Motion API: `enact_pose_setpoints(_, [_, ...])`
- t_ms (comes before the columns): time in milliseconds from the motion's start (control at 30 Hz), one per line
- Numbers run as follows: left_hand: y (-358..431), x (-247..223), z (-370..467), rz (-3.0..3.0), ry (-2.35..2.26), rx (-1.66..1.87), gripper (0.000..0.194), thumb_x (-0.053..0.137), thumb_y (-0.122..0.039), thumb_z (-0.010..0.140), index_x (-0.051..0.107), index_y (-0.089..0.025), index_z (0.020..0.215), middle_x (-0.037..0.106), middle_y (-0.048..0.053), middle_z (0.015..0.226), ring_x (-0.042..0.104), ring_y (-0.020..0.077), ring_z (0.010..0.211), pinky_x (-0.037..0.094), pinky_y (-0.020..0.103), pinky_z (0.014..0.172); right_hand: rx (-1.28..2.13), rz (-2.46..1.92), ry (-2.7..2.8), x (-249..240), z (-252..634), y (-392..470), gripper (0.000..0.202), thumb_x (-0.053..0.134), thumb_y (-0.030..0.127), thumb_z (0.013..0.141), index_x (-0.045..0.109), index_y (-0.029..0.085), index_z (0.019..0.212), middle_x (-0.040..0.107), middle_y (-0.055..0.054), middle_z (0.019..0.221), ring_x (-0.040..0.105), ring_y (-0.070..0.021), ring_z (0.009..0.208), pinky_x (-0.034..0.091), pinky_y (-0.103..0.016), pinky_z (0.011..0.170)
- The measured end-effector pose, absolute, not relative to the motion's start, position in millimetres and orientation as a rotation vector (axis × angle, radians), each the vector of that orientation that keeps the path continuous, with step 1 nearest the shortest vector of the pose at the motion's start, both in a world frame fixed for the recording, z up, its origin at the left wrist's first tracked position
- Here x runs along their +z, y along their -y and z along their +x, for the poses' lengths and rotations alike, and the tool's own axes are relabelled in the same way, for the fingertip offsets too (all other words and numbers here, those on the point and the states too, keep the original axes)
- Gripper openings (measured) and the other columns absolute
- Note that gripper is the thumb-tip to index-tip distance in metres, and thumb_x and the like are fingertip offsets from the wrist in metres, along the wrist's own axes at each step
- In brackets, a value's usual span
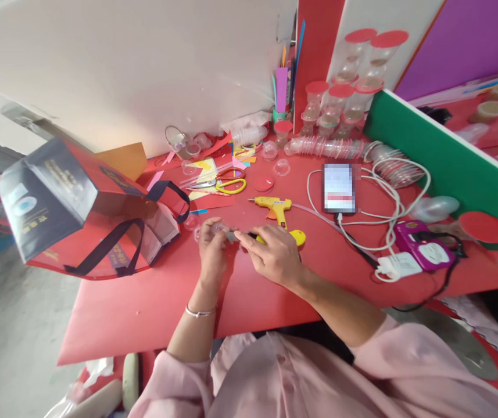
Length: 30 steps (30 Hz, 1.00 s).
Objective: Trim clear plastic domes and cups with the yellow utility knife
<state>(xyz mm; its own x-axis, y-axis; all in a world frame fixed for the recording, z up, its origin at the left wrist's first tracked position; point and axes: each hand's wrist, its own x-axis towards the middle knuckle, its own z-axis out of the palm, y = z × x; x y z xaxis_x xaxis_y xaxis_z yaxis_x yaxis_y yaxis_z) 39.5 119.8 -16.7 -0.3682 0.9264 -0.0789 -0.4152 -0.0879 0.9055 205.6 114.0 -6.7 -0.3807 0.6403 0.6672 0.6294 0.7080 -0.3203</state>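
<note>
My left hand [214, 247] is closed on a small clear plastic cup [219, 227], partly covered by its fingers. In my right hand [275, 255] is a yellow-and-black handled tool [296, 237], its grey tip reaching the cup at the left fingers. Most of that tool is hidden, so its exact kind is unclear. Just beyond the right hand lies a yellow glue gun [273, 205], nozzle pointing left. Scissors [226, 183] with yellow and orange handles rest on paper scraps behind my left hand. A red round lid [264, 184] sits between scissors and glue gun.
A red gift bag [113, 232] stands at the left. Stacked clear cups [327, 147] lie across the back, near red-lidded cup pairs [340, 104]. A phone [339, 187], white cables [399, 203] and a purple power strip [425, 247] are at the right, beside a green partition [440, 168].
</note>
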Motion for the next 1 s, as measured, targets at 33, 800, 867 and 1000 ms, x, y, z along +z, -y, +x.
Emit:
enact_pose_setpoints(33, [-119.7,-17.6,39.2,0.677,-1.144,1.659,0.031,0.075,-0.013,0.069,0.063,-0.020,0.097,0.066,-0.002,0.077,0.068,0.0115,0.068,0.045,0.018,0.057,0.021,-0.967,2.097,-7.0,205.6,-114.0,0.038,0.057,0.016,0.094,0.071,0.030,0.126,0.071,-0.005,0.101,0.059,-0.0183,0.087,0.041,-0.034,0.079])
enact_pose_setpoints(800, [-116.7,-16.8,39.1,0.734,-1.127,1.628,0.029,0.077,-0.018,0.076,0.062,-0.021,0.100,0.064,-0.002,0.077,0.062,0.0092,0.061,0.047,0.019,0.056,0.058,-0.975,2.084,-6.6,206.0,-113.3,0.039,0.058,0.019,0.095,0.069,0.030,0.130,0.071,-0.005,0.099,0.059,-0.0187,0.088,0.043,-0.034,0.081])
enact_pose_setpoints(867, [-115.2,-17.7,39.2,0.784,-1.114,1.623,0.035,0.077,-0.015,0.074,0.062,-0.023,0.105,0.065,-0.002,0.081,0.062,0.0098,0.063,0.048,0.020,0.058,0.063,-0.993,2.070,-6.2,206.4,-113.6,0.040,0.058,0.018,0.095,0.068,0.029,0.132,0.070,-0.005,0.097,0.059,-0.0188,0.088,0.043,-0.034,0.081])
enact_pose_setpoints(1000, [-111.9,-15.6,40.7,0.837,-1.044,1.612,0.039,0.075,-0.016,0.077,0.061,-0.025,0.111,0.065,-0.001,0.087,0.061,0.0090,0.063,0.051,0.022,0.061,0.076,-1.042,2.034,-5.8,206.9,-115.4,0.039,0.058,0.017,0.096,0.069,0.030,0.131,0.071,-0.004,0.097,0.059,-0.0185,0.088,0.042,-0.034,0.080])
